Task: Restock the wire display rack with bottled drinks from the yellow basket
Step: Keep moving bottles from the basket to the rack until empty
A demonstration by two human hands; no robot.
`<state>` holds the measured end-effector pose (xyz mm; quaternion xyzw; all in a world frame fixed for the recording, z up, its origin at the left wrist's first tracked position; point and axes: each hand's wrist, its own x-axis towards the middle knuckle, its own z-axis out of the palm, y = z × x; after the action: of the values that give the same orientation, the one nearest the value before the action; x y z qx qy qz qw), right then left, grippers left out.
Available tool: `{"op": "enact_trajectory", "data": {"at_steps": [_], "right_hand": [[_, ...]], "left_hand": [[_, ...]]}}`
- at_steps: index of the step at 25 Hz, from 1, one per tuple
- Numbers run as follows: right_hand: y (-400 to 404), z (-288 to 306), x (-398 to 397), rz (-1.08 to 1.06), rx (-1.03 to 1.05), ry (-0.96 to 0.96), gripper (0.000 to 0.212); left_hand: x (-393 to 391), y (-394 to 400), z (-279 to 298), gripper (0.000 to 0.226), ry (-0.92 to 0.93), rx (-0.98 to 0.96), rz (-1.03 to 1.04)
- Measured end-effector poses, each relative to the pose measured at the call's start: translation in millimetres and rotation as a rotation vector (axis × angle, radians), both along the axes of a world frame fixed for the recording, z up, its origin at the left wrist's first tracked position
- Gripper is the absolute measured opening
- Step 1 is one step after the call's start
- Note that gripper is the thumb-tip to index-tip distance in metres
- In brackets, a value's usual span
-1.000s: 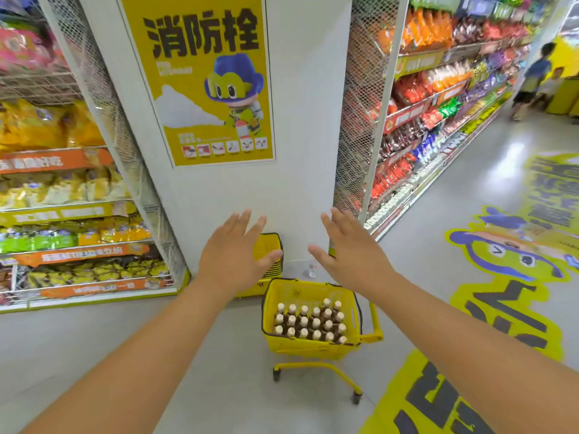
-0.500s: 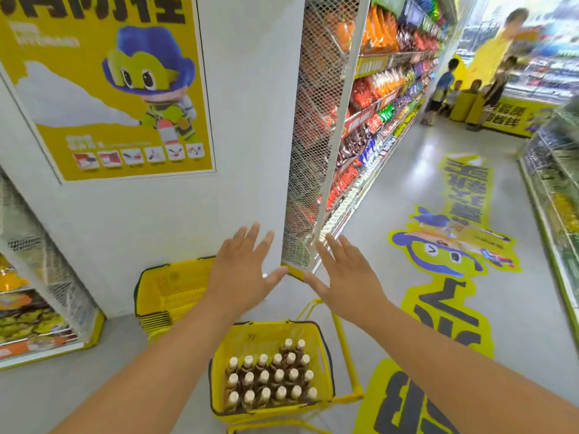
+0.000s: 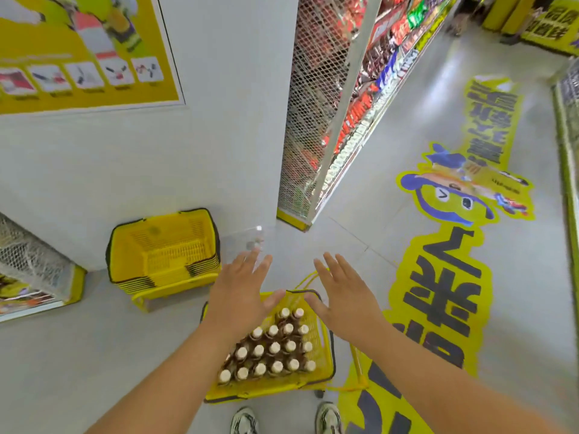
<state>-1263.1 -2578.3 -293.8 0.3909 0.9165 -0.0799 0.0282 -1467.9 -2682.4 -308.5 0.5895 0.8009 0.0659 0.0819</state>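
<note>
A yellow basket (image 3: 322, 355) on wheels stands on the floor right in front of my feet. Several brown bottled drinks (image 3: 269, 349) with cream caps stand upright in it. My left hand (image 3: 241, 292) hovers over the basket's far left rim, fingers spread, holding nothing. My right hand (image 3: 343, 296) hovers over the far right rim, also spread and empty. A wire mesh rack (image 3: 316, 120) full of snack packets rises ahead on the right.
A stack of empty yellow baskets (image 3: 163, 252) sits against the white pillar (image 3: 219, 126) at left. Another mesh rack's corner (image 3: 37, 270) is at far left. A yellow floor sticker (image 3: 445, 270) covers the aisle on the right. My shoes (image 3: 244, 421) show at the bottom.
The view has tilted down and closed in on the basket, which now lies directly under my hands. Both hands stay spread and empty and have dropped nearer the basket's rim.
</note>
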Motion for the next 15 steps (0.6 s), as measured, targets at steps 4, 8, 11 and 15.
{"op": "enact_trajectory", "data": {"at_steps": [4, 8, 11, 15], "right_hand": [[27, -101, 1, 0.011, -0.176, -0.047, 0.079], [50, -211, -3, -0.072, -0.284, -0.024, 0.093], [66, -298, -8, -0.129, -0.418, -0.056, 0.083], [74, -400, -13, -0.246, -0.553, 0.01, 0.075]], "left_hand": [[18, 18, -86, 0.087, -0.086, -0.121, 0.049], [25, 43, -191, 0.094, -0.167, -0.21, 0.059], [24, 65, -277, 0.102, -0.21, -0.282, 0.093], [21, 88, -379, 0.093, -0.243, -0.386, 0.111]]}}
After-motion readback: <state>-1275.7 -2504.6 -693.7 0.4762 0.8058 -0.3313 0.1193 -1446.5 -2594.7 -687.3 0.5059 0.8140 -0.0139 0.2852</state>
